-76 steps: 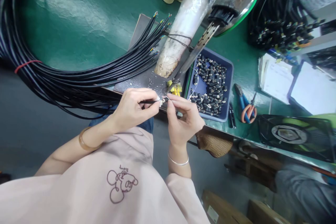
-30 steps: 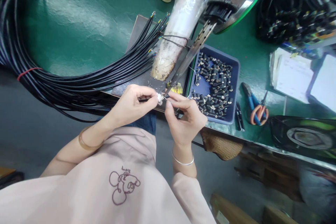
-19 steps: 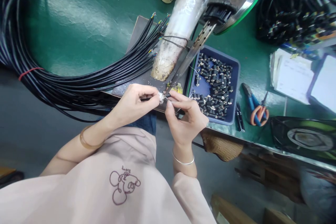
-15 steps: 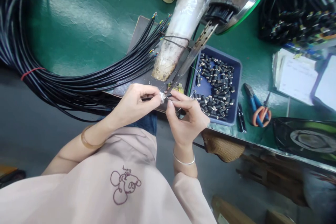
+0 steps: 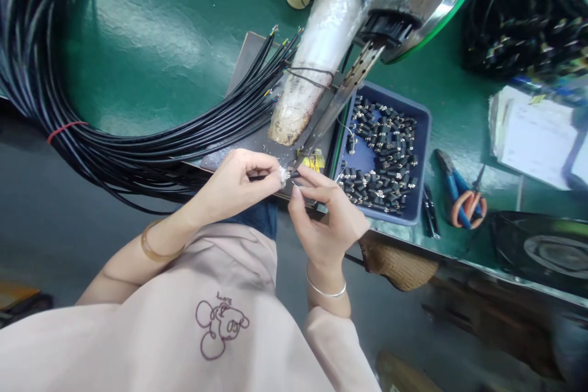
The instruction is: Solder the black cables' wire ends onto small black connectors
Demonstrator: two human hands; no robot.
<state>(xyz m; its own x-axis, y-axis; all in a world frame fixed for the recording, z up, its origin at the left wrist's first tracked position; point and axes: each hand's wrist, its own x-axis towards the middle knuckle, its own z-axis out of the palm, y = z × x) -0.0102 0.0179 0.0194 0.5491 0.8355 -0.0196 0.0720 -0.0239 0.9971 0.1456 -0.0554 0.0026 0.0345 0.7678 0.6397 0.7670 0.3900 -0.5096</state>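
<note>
My left hand [image 5: 241,184] is closed in a pinch near the bench edge, gripping a black cable [image 5: 257,177]. Something white [image 5: 283,177] covers its fingertips. Just right of them is a small black connector [image 5: 293,175] with metal pins, close to the tip of a soldering iron [image 5: 342,89] that slants down from above. Between thumb and forefinger, my right hand [image 5: 328,211] pinches a thin strand of solder wire [image 5: 295,183]. Its other fingers reach toward the connector. The exact joint between cable and connector is too small to make out.
A large bundle of black cables [image 5: 160,142] lies leftward. A blue tray [image 5: 425,153] of black connectors stands at the right, beside pliers [image 5: 452,180] and scissors [image 5: 471,205]. A plastic-wrapped duct [image 5: 305,67] hangs over the work. Papers [image 5: 528,138] lie farther right.
The whole view has shifted slightly, so bench items sit a little farther right. My right thumb has drawn slightly back from the connector; my left hand keeps its pinch.
</note>
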